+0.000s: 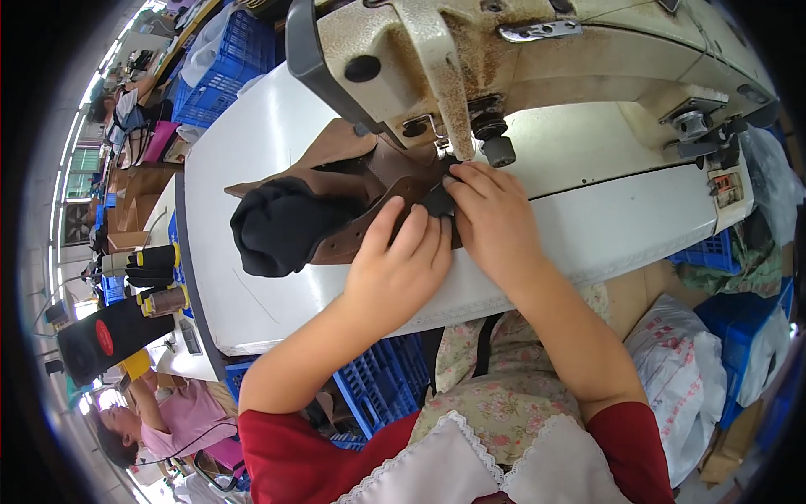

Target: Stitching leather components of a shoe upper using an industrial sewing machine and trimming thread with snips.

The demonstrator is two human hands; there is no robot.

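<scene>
Leather [346,240] apparently under left hand [396,265]

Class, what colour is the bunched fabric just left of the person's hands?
Black: the bunched fabric lies against brown material. The head view shows it best.

Blue crates [220,84] beyond table's [227,168] far left corner, pale plastic [204,57] with them. Past left edge: thread spools [164,301], cardboard box [126,242], person in pink [189,420]. Below near edge, left half: lower blue crate [378,386]. Off near edge's right end: white sack [678,365], blue bin [724,315], camouflage cloth [756,262]. Beyond right end: clear bag [768,181].
</scene>
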